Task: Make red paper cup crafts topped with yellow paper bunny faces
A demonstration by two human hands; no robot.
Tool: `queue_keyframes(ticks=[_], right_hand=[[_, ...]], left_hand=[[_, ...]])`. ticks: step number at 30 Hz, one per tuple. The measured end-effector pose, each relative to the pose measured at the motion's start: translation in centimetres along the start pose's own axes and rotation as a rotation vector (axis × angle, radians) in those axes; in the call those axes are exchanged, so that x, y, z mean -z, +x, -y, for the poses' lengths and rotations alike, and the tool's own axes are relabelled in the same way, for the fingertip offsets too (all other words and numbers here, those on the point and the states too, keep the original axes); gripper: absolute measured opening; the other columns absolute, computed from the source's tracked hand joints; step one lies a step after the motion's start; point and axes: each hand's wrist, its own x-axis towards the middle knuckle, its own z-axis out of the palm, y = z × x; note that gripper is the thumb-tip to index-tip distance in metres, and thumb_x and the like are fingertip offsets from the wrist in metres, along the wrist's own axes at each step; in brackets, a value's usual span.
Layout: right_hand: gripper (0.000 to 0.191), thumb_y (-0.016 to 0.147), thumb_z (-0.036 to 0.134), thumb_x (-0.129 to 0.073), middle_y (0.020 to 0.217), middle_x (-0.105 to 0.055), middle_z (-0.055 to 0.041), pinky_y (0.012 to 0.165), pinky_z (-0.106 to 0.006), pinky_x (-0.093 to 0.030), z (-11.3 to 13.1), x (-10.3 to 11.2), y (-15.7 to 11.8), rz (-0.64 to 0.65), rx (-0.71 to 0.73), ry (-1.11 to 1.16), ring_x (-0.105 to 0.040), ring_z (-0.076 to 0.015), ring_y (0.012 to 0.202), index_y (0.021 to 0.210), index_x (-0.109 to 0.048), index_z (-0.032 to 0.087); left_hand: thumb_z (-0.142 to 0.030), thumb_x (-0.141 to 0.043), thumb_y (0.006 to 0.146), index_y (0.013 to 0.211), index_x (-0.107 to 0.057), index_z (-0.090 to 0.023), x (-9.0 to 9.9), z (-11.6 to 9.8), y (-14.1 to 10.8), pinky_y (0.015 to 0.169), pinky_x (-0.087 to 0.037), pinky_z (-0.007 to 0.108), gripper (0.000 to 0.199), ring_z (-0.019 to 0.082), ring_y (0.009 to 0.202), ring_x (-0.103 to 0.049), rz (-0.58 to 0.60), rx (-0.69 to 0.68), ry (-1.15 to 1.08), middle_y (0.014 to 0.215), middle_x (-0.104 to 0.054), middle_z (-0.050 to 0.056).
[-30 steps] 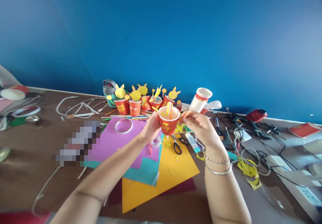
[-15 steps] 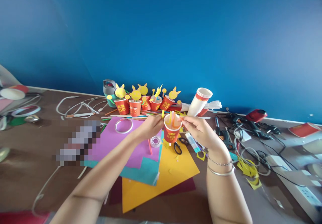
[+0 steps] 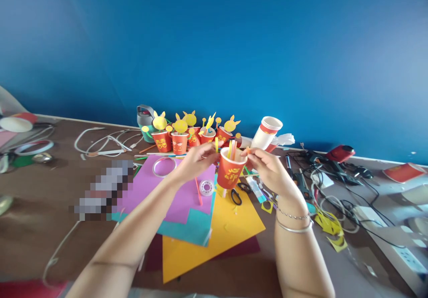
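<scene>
Between my hands hangs a red paper cup (image 3: 230, 175) with gold characters, raised above the coloured paper. Several straws (image 3: 232, 148) stand in its mouth, and a pale straw end (image 3: 224, 193) pokes out below. At the cup's left rim, my left hand (image 3: 200, 160) is closed in a pinch on an upright yellow straw (image 3: 216, 145). My right hand (image 3: 269, 169) is closed at the right rim, its fingertips on an orange straw end (image 3: 248, 150). Behind stand several red cups (image 3: 162, 142) bearing yellow paper figures with ears (image 3: 180, 126).
Purple paper (image 3: 180, 200), yellow paper (image 3: 234, 231), scissors (image 3: 236, 197) and a tape roll (image 3: 206, 188) lie below the cup. Stacked cups (image 3: 266, 132) lean behind my right hand. Tangled cables (image 3: 344, 200) and a power strip (image 3: 406, 258) occupy the right side; a blue wall rises behind.
The cup has come slightly up and closer, and the straws in it have shifted right. My right hand has moved a little right and up; my left fingers have lifted slightly.
</scene>
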Motion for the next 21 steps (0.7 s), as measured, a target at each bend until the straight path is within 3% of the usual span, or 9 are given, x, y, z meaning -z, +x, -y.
queue_keyframes(ticks=[4,9,12,15,18,21], right_hand=[[0.027,0.093,0.042,-0.049,0.084,-0.064,-0.0043,0.063,-0.027,-0.046,0.3,-0.1,0.3,-0.017,-0.005,0.185,-0.058,-0.0157,0.072,0.098,-0.065,0.021],[0.026,0.093,0.042,-0.05,0.085,-0.064,-0.0042,0.065,-0.027,-0.046,0.7,-0.2,0.2,0.025,0.0,0.186,-0.057,-0.0154,0.073,0.097,-0.066,0.021],[0.027,0.093,0.042,-0.051,0.087,-0.064,-0.0046,0.064,-0.026,-0.046,0.4,-0.1,0.1,0.033,-0.011,0.175,-0.056,-0.0153,0.073,0.097,-0.066,0.021],[0.029,0.092,0.045,-0.05,0.081,-0.064,-0.0038,0.058,-0.026,-0.044,0.2,-0.1,-0.1,0.09,-0.021,0.201,-0.055,-0.0146,0.068,0.091,-0.065,0.021],[0.029,0.092,0.046,-0.05,0.07,-0.057,-0.0007,0.054,-0.025,-0.042,0.3,-0.1,-0.3,0.218,-0.008,0.209,-0.05,-0.0129,0.061,0.083,-0.062,0.021],[0.03,0.093,0.046,-0.047,0.069,-0.052,0.0002,0.057,-0.025,-0.041,0.7,0.1,-0.4,0.366,0.0,0.202,-0.047,-0.0128,0.063,0.079,-0.059,0.022]], left_hand=[[-0.046,-0.073,0.073,0.089,-0.07,-0.015,-0.2,0.3,0.4,0.063,-0.048,0.024,0.035,0.012,0.065,-0.059,-0.173,-0.002,-0.49,0.073,-0.067,0.003],[-0.041,-0.082,0.063,0.078,-0.07,-0.019,-1.0,0.8,0.3,0.063,-0.046,0.021,0.029,0.01,0.066,-0.058,-0.187,0.044,-0.738,0.074,-0.067,-0.001],[-0.042,-0.08,0.065,0.076,-0.069,-0.02,-0.9,0.8,0.2,0.068,-0.045,0.024,0.027,0.011,0.071,-0.057,-0.138,0.059,-0.728,0.077,-0.065,0.0],[-0.05,-0.068,0.077,0.067,-0.067,-0.018,-0.4,0.8,0.0,0.073,-0.044,0.028,0.034,0.014,0.076,-0.053,-0.017,0.0,-0.578,0.076,-0.058,0.002],[-0.051,-0.056,0.085,0.059,-0.064,-0.018,0.0,0.8,-0.1,0.079,-0.042,0.031,0.043,0.018,0.088,-0.051,0.127,-0.066,-0.418,0.078,-0.054,0.005],[-0.044,-0.06,0.084,0.056,-0.06,-0.019,0.1,0.9,-0.1,0.087,-0.041,0.033,0.038,0.02,0.099,-0.049,0.234,-0.094,-0.358,0.083,-0.053,0.005]])
